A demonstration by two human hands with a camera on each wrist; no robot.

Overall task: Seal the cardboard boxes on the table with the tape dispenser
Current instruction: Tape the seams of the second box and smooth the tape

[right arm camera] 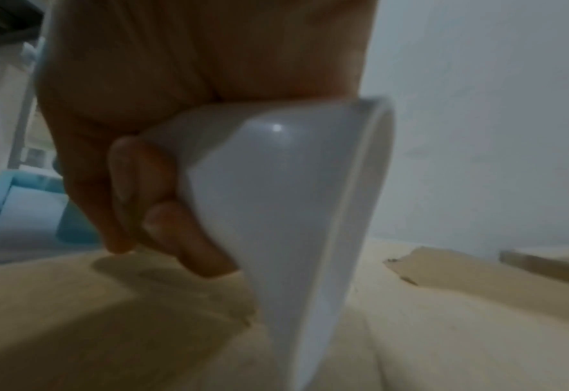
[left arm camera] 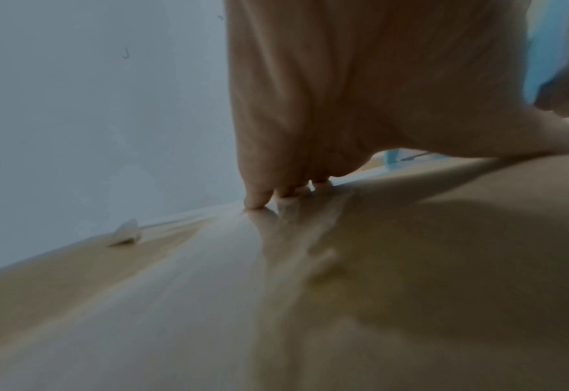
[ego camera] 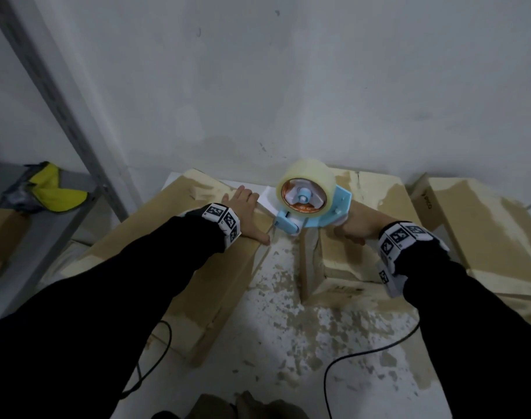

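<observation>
Black sleeves (ego camera: 107,297) nearest in the head view, each ending in a white wristband (ego camera: 223,222) printed with black square codes. Dark print on the front face of the right box (ego camera: 364,252) and on the side of a third box (ego camera: 475,225) further right, too blurred to read. Orange label on the tape roll (ego camera: 306,189), not legible either. Left hand (ego camera: 246,213) flat on the top of the left box (ego camera: 173,252), fingers straight, thumb splayed toward the near edge. Right hand (ego camera: 353,226) wrapped around the handle of the dispenser (ego camera: 312,213), pale blue frame with the clear roll on top, held over the gap between the two boxes, nose low at the left box's corner. Both boxes on the table (ego camera: 288,343), white top flecked with brown scraps; two black cables (ego camera: 348,358) trailing over its near part. Grey shelf (ego camera: 46,237) off to the left with a yellow cloth (ego camera: 55,189) on it.

Left wrist view: palm (left arm camera: 343,92) above, fingertips (left arm camera: 256,201) pressed straight down on glossy brown cardboard (left arm camera: 176,304); sliver of blue frame (left arm camera: 544,53) at the right edge.

Right wrist view: fingers (right arm camera: 163,211) curled tight around the white handle (right arm camera: 293,198), blue frame (right arm camera: 2,211) at far left, cardboard (right arm camera: 109,317) just below. No writing legible in either wrist view.
</observation>
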